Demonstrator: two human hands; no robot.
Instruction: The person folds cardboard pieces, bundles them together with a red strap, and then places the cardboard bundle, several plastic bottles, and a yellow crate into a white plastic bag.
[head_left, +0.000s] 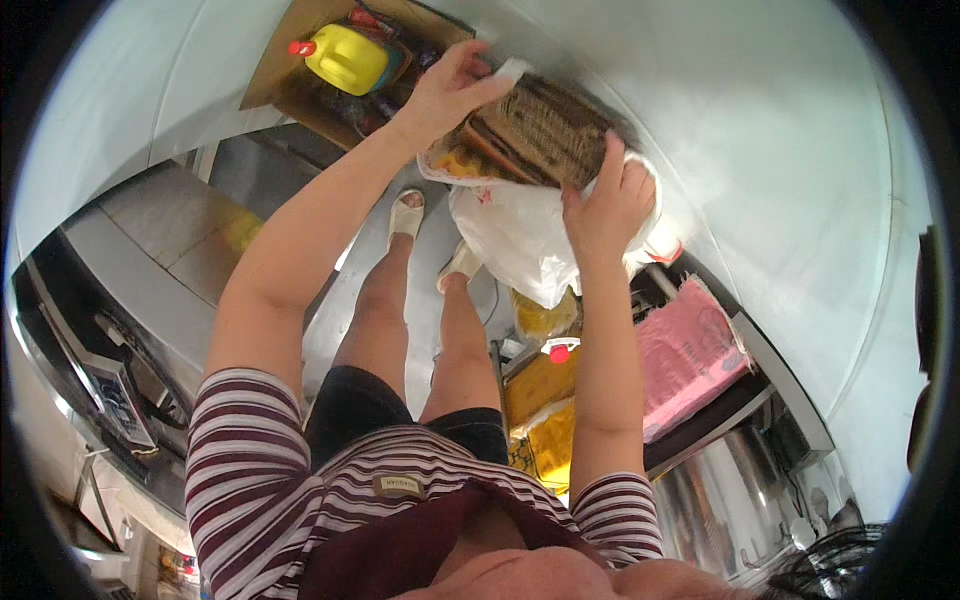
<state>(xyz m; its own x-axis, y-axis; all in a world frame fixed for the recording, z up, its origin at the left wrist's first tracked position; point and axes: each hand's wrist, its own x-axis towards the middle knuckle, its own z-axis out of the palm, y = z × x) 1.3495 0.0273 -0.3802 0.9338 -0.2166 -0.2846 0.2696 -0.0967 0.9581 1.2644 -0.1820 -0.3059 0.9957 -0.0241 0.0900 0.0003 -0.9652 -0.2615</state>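
Before me a white plastic bag (517, 240) with red print hangs with its mouth spread. A brown, roughly rectangular thing (551, 127), perhaps cardboard, shows at the mouth, with orange-yellow matter beside it. My left hand (454, 94) pinches a white edge, apparently of the bag, at the far corner. My right hand (611, 206) grips the bag at the near right, thumb and forefinger spread against the brown thing's edge. White film lies around its outer side. What lies deeper in the bag is hidden.
A cardboard box (274, 64) at the upper left holds a yellow jug (349, 60) with a red cap. To the right are a pink package (690, 356), a red-capped oil bottle (546, 315) and a steel surface (720, 495). A pale wall (787, 150) curves behind; a dark counter (150, 247) stands left.
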